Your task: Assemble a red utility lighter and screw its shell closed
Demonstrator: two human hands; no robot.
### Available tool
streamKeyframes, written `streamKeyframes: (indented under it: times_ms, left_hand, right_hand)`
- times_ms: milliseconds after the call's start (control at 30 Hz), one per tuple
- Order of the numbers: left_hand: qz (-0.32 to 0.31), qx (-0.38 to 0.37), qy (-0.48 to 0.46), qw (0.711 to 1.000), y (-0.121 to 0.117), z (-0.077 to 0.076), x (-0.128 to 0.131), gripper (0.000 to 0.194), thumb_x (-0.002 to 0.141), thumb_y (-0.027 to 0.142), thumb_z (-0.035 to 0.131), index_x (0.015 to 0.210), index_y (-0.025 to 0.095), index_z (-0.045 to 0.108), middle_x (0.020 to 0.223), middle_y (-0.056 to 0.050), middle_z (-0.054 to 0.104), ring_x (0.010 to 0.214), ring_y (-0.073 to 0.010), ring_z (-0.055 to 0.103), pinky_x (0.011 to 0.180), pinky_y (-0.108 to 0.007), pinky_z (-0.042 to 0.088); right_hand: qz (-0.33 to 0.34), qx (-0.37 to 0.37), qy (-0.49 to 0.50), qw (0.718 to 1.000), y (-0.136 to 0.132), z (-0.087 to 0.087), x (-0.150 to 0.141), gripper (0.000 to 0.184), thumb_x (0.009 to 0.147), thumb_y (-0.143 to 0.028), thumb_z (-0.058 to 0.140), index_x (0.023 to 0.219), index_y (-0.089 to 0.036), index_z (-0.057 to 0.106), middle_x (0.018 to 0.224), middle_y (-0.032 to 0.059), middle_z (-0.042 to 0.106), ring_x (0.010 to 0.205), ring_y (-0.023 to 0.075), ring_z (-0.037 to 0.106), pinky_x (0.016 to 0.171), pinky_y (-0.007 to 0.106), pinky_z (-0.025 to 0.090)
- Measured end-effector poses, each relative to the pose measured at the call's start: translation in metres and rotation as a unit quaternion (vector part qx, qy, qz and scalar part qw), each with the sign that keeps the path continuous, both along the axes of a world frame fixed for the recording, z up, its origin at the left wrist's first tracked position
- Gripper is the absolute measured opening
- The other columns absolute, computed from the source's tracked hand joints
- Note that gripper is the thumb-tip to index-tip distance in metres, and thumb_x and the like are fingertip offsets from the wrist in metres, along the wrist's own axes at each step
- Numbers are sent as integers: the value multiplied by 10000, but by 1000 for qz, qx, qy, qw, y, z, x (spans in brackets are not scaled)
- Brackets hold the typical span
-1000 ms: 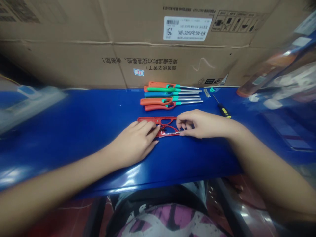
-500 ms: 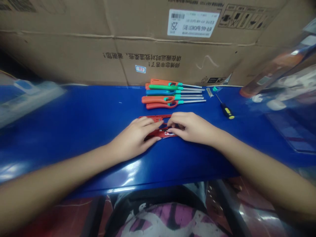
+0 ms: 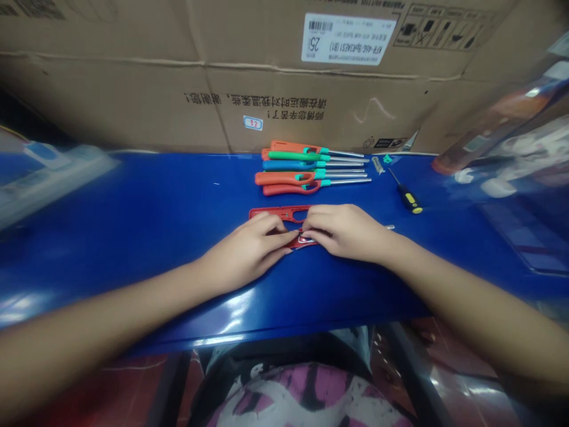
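Note:
An opened red lighter casing lies on the blue tabletop in two halves. Its far half (image 3: 269,212) lies flat just beyond my fingers. Between my hands is the near half (image 3: 294,243), with a white wire (image 3: 306,240) showing inside it. My left hand (image 3: 251,249) is closed, thumb and fingers gripping the left part of this near half. From the other side my right hand (image 3: 344,230) is closed in a pinch at the near half's middle, its fingertips close to the left ones. Whatever small part lies between the fingertips is hidden. A metal tube end (image 3: 390,227) pokes out beyond my right wrist.
Several long-nosed lighters (image 3: 288,179) lie in a row behind my hands. Right of them are a black and yellow screwdriver (image 3: 409,200) and a small teal piece (image 3: 387,159). A large cardboard box (image 3: 155,107) stands along the back. A blurred orange bottle (image 3: 480,130) is at right.
The two casing halves now lie farther apart, the near one closer to me. My left fingers have drawn in from the far half to the near half, curling tighter.

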State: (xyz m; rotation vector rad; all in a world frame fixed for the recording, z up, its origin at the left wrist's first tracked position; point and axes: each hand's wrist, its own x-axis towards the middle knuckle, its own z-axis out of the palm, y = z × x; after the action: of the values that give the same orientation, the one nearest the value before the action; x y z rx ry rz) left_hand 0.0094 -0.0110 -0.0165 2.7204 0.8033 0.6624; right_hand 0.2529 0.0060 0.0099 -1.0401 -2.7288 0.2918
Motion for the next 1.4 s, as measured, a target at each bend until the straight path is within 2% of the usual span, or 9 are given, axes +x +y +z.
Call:
streamKeyframes:
  times_ms: [200, 367, 500, 600, 800, 900, 967, 1167, 1400]
  left_hand:
    - [9, 21, 40, 999, -4, 5, 2, 318, 1048, 284, 470, 1257, 164, 678, 1028, -111, 651, 963, -222, 607, 864, -381, 537]
    - [22, 42, 82, 995, -7, 13, 3, 341, 1055, 282, 440, 1224, 140, 700, 1023, -122, 658, 970, -242, 628, 861, -405, 555]
    - [26, 38, 85, 995, -8, 14, 0, 319, 1041, 259, 461, 1197, 147, 716, 1038, -127, 664, 979, -251, 641, 860, -417, 572]
    - [22, 33, 67, 997, -8, 12, -1, 309, 1028, 233, 475, 1216, 149, 706, 1078, -136, 669, 1015, -254, 645, 889, -419, 579]
    - [11, 33, 32, 999, -6, 7, -3, 297, 1002, 187, 498, 1228, 149, 688, 1184, -140, 674, 1114, -258, 649, 975, -414, 566]
    - [12, 31, 29, 999, -6, 7, -4, 291, 999, 178, 505, 1230, 139, 678, 1191, -137, 674, 1122, -255, 645, 995, -414, 554]
    - [11, 25, 23, 999, -6, 8, -4, 297, 1001, 173, 502, 1248, 137, 663, 1201, -137, 669, 1134, -255, 634, 1002, -417, 545]
    - [-17, -12, 35, 999, -6, 12, -3, 325, 1016, 166, 466, 1274, 207, 659, 1261, -117, 636, 1191, -256, 577, 1038, -432, 501]
    - [-9, -22, 30, 999, -5, 9, -2, 324, 1014, 173, 466, 1264, 221, 666, 1279, -108, 628, 1207, -264, 559, 1049, -445, 475]
  right_hand:
    - [-2, -2, 6, 1000, -2, 6, 1, 209, 991, -252, 509, 930, -180, 696, 960, 64, 704, 836, 179, 627, 678, 283, 389]
    - [63, -69, 47, 995, -6, 18, 7, 147, 941, -206, 560, 1026, -195, 680, 1011, 52, 662, 846, 164, 609, 717, 274, 434]
    - [76, -78, -9, 994, -8, 15, 6, 149, 945, -205, 576, 1068, -202, 662, 1082, 56, 631, 885, 172, 618, 738, 284, 452]
    - [75, -92, 23, 993, -7, 11, 5, 115, 951, -189, 566, 1038, -203, 640, 1074, 54, 625, 892, 167, 611, 756, 281, 457]
    - [62, -201, 112, 971, -3, 20, 12, 39, 936, -219, 589, 960, -198, 612, 911, 17, 649, 733, 119, 557, 659, 233, 437]
    - [31, -286, 127, 949, 0, 25, 17, 96, 950, -291, 581, 973, -198, 580, 774, -16, 624, 648, 107, 560, 596, 221, 429]
    - [27, -315, 137, 939, 1, 25, 19, 107, 939, -293, 591, 973, -199, 554, 770, -24, 605, 636, 99, 553, 587, 216, 432]
    - [31, -277, 122, 953, 5, 17, 18, 86, 887, -249, 635, 948, -188, 633, 721, -50, 511, 629, 85, 465, 585, 207, 401]
    - [16, -245, 124, 961, 7, 12, 14, 154, 875, -210, 619, 997, -152, 690, 779, -11, 566, 650, 94, 490, 588, 216, 406]
